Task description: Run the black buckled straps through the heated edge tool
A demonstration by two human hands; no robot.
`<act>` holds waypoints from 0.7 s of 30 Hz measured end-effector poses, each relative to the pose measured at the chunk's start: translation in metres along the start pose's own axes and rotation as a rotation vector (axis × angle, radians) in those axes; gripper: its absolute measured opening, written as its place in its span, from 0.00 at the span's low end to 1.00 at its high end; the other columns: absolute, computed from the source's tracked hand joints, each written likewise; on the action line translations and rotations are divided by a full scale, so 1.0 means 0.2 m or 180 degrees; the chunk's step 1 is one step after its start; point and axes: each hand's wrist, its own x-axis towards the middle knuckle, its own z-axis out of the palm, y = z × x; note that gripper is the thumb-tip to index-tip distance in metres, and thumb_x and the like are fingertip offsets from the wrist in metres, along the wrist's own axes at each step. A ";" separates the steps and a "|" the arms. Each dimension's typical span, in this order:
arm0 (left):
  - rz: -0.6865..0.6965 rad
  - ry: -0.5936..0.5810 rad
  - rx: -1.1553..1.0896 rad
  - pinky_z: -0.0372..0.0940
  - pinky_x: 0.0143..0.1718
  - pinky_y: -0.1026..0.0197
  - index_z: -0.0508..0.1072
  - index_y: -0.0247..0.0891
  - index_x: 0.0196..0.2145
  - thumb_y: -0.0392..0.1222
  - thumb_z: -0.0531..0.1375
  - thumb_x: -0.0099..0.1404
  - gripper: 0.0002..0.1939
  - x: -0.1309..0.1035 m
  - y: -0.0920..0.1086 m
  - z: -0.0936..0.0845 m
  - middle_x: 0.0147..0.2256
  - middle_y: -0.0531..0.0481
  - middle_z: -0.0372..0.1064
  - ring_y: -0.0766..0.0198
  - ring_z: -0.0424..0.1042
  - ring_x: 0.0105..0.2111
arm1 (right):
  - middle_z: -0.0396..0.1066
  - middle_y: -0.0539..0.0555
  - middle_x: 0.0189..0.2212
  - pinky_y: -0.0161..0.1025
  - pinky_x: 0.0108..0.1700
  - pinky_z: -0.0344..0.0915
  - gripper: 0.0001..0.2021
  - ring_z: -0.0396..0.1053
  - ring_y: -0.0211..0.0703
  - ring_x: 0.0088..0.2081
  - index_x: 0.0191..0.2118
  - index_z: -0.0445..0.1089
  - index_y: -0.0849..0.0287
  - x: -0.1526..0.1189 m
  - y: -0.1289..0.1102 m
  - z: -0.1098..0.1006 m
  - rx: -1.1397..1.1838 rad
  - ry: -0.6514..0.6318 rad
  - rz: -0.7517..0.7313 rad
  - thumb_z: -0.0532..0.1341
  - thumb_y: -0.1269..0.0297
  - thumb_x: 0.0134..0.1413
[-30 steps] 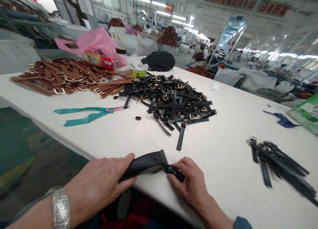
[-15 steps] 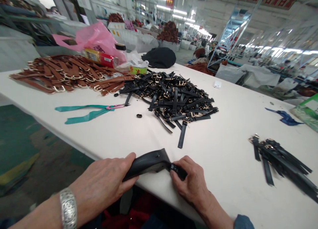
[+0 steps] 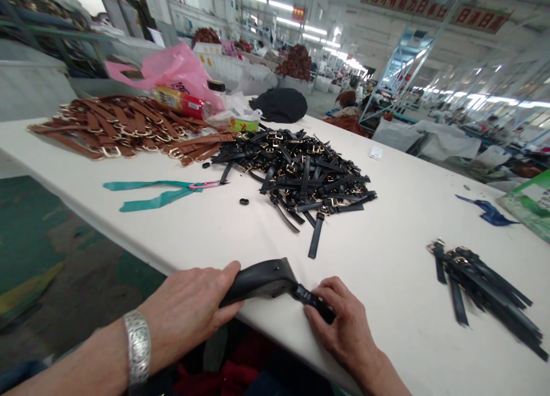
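Fingers [image 3: 223, 290] of both hands clamp one black strap [image 3: 262, 281]; right pinches its end at three o'clock, feeding it along.

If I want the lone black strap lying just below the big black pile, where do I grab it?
Probably pinch the strap at its plain lower end, coming from the near table edge. That end lies free on bare table, while its buckle end touches the pile.

Long white table [image 3: 399, 212], green floor [image 3: 26, 241], seemingly fluorescent ceiling lights [image 3: 266, 0]
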 end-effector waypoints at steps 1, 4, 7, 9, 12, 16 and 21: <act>-0.0022 -0.0012 -0.0009 0.68 0.36 0.49 0.68 0.39 0.43 0.47 0.51 0.65 0.13 0.00 0.00 0.00 0.34 0.43 0.76 0.45 0.76 0.36 | 0.67 0.52 0.33 0.35 0.37 0.65 0.05 0.68 0.40 0.33 0.35 0.72 0.55 -0.01 0.01 0.00 0.0019 0.0016 0.0061 0.60 0.69 0.50; -0.0064 -0.0022 -0.0028 0.67 0.36 0.49 0.68 0.41 0.42 0.49 0.51 0.65 0.13 -0.01 -0.01 -0.02 0.33 0.43 0.76 0.45 0.76 0.36 | 0.67 0.52 0.32 0.37 0.37 0.65 0.07 0.68 0.41 0.34 0.36 0.73 0.55 -0.05 0.02 -0.01 0.0000 0.0060 0.0182 0.61 0.69 0.49; -0.0048 -0.0136 -0.0026 0.68 0.36 0.48 0.68 0.43 0.41 0.50 0.50 0.66 0.13 -0.03 0.01 -0.03 0.35 0.44 0.76 0.46 0.76 0.36 | 0.66 0.52 0.32 0.38 0.37 0.65 0.09 0.67 0.41 0.34 0.37 0.74 0.55 -0.06 0.02 -0.01 -0.0016 0.0104 0.0236 0.61 0.70 0.48; -0.0027 -0.0251 0.0037 0.68 0.36 0.47 0.69 0.43 0.41 0.50 0.49 0.67 0.13 -0.04 0.04 -0.04 0.36 0.44 0.76 0.45 0.76 0.37 | 0.66 0.52 0.31 0.38 0.37 0.64 0.09 0.66 0.41 0.33 0.36 0.74 0.55 -0.06 0.02 -0.01 0.0044 0.0103 0.0273 0.61 0.70 0.48; 0.0027 -0.0345 0.0179 0.69 0.38 0.45 0.69 0.43 0.45 0.47 0.49 0.67 0.14 -0.04 0.09 -0.07 0.40 0.43 0.76 0.45 0.76 0.37 | 0.66 0.51 0.31 0.37 0.36 0.63 0.09 0.66 0.40 0.33 0.36 0.75 0.55 -0.05 0.02 0.00 0.0141 0.0081 0.0306 0.61 0.70 0.47; 0.0077 -0.0432 0.0385 0.70 0.35 0.44 0.68 0.41 0.44 0.43 0.50 0.66 0.12 0.00 0.17 -0.10 0.36 0.43 0.76 0.45 0.76 0.35 | 0.67 0.51 0.31 0.38 0.37 0.63 0.08 0.66 0.41 0.33 0.35 0.75 0.55 -0.05 0.03 0.00 0.0181 0.0086 0.0366 0.62 0.69 0.47; 0.0320 -0.0260 0.0505 0.69 0.31 0.47 0.67 0.40 0.43 0.42 0.51 0.67 0.10 0.07 0.25 -0.14 0.33 0.45 0.75 0.46 0.76 0.32 | 0.66 0.52 0.31 0.37 0.36 0.63 0.05 0.66 0.41 0.33 0.34 0.73 0.57 -0.05 0.02 0.00 0.0168 0.0134 0.0423 0.61 0.68 0.48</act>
